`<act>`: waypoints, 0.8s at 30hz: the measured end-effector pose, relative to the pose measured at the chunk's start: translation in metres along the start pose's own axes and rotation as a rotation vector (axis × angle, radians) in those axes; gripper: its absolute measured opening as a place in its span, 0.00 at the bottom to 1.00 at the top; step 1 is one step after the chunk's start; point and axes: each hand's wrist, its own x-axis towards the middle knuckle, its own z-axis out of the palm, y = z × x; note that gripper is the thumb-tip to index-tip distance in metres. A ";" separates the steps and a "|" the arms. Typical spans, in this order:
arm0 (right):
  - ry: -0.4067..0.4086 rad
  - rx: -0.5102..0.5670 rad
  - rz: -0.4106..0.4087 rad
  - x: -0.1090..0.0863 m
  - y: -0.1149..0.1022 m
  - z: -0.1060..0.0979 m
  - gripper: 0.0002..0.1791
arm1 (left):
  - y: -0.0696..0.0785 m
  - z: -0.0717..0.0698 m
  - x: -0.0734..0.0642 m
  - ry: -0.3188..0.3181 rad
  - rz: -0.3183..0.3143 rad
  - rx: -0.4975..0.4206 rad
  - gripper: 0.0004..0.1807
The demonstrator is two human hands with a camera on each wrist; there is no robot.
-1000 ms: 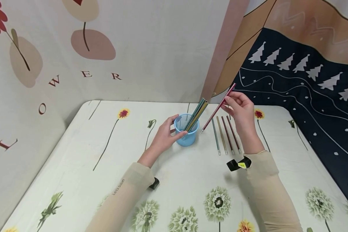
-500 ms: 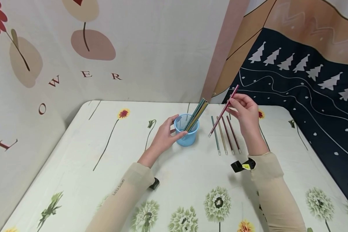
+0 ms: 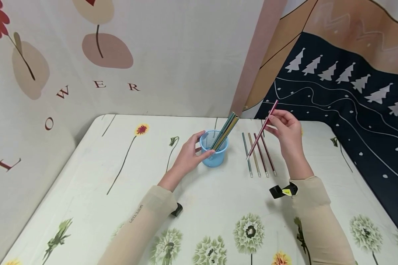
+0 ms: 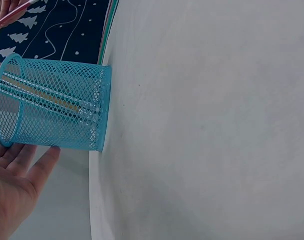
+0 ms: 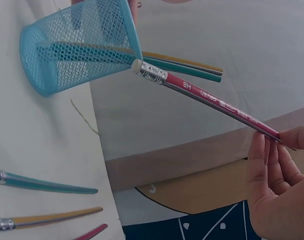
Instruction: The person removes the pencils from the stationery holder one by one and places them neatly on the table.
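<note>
My left hand [image 3: 187,154] holds a light blue mesh pencil cup [image 3: 213,160] on the table, thumb in front and fingers around its left side. Inside it a bundle of teal and gold pencils [image 3: 224,132] leans to the right. Thumb and fingertips of my right hand [image 3: 286,134] pinch a dark red pencil [image 5: 211,102] near its upper end, silver ferrule and white eraser pointing down. In the head view this pencil slants over a row on the table: a teal pencil [image 3: 250,169], a gold pencil [image 3: 257,165] and two dark red pencils [image 3: 263,162].
A white tablecloth [image 3: 126,217] with printed flowers and dandelions covers the table. Behind it hangs a pale printed curtain [image 3: 185,73], and at the right a dark cloth [image 3: 318,88] with white trees. Each wrist wears a small black camera [image 3: 278,191].
My right hand has moved right and slightly down with the red pencil, away from the cup and over the row of pencils. My left hand and the cup have stayed in place.
</note>
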 end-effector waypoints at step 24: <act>0.097 -0.064 0.049 0.003 0.005 -0.021 0.05 | -0.001 0.001 0.000 -0.002 0.000 0.000 0.46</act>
